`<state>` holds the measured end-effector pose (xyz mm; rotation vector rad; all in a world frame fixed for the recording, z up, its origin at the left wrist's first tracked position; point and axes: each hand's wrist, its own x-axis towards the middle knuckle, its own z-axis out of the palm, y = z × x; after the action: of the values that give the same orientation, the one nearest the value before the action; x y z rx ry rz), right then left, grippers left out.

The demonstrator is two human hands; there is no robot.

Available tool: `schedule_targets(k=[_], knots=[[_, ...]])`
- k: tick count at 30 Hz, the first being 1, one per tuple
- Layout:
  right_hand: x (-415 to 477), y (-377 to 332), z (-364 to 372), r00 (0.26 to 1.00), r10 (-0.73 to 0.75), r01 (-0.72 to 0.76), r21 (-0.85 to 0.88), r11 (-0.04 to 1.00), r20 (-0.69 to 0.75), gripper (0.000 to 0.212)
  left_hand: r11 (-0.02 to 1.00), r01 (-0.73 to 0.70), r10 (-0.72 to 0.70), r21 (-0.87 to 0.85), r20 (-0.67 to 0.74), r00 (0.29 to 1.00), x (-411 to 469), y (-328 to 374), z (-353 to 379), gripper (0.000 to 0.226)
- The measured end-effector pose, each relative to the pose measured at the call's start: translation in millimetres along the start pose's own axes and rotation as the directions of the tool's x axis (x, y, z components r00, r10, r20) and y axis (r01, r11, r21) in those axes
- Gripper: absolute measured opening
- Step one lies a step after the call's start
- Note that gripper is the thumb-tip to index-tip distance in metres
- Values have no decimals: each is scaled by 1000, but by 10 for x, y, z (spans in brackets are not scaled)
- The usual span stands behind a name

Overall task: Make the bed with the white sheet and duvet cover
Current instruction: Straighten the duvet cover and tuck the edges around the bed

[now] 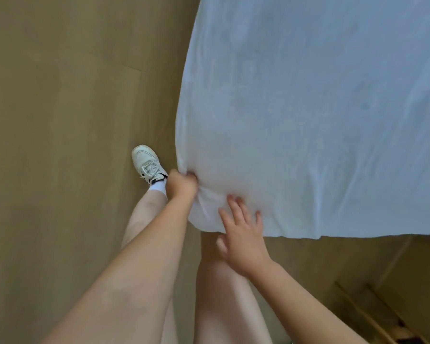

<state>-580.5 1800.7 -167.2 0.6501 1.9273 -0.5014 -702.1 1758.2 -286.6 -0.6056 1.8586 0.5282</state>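
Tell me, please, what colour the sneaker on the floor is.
The sneaker is white with black trim; head view.

- No text, label, brand name, number or sign can be read anywhere in the view.
- The sneaker (148,163) has a dark marking on its side, near the laces. It is too small and blurred to make out as a letter or logo.
- The white sheet (308,120) shows plain cloth only, with no printing or tag on the visible part.
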Motion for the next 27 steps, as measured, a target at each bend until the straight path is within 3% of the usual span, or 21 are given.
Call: schedule_targets(k=[2, 5, 6, 8, 10, 11, 12, 14, 17, 19, 21, 24, 27], knots=[[-96, 57, 161, 985, 126, -94, 252, 963, -115, 54, 999, 38, -38, -6, -38, 999, -79, -115, 93, 37], [-106, 161, 312, 907, 381, -169, 674, 719, -179, 41, 978, 189, -189, -85, 8, 982, -281, -338, 125, 54], [-54, 202, 366, 866, 481, -189, 799, 571, -139, 35, 972, 213, -209, -98, 47, 977, -345, -390, 153, 56], [84, 307, 429, 719, 692, -174, 981, 82, 70, 25, 987, 158, -154, -37, 98, 983, -503, -434, 180, 52], [187, 399, 460, 629, 698, -60, 916, -396, 343, 37, 992, 14, -28, 125, 115, 993, -720, -387, 149, 48], [234, 438, 492, 630, 645, -22, 840, -543, 433, 43, 958, -96, 64, 269, 125, 990, -847, -324, 140, 48], [276, 480, 535, 641, 593, 24, 759, -650, 488, 45, 869, -222, 174, 443, 145, 974, -979, -259, 156, 47], [287, 519, 596, 673, 476, 100, 568, -817, 566, 43, 577, -459, 371, 676, 284, 884, -1264, -136, 254, 43], [272, 479, 709, 739, 316, 117, 349, -930, 595, 34, 99, -685, 443, 722, 584, 680, -1601, 33, 542, 46], [281, 428, 751, 802, 214, 79, 256, -964, 557, 31, -278, -676, 412, 682, 721, 558, -1694, 103, 743, 51], [324, 404, 821, 817, 204, 62, 268, -961, 540, 24, -558, -603, 317, 571, 818, 481, -1733, 159, 887, 48], [322, 395, 848, 765, 240, 142, 208, -968, 598, 24, -810, -479, 112, 339, 891, 441, -1697, 264, 1033, 44], [352, 351, 835, 740, 246, 202, 142, -969, 626, 26, -925, -368, -81, 92, 900, 428, -1667, 400, 1116, 44]])
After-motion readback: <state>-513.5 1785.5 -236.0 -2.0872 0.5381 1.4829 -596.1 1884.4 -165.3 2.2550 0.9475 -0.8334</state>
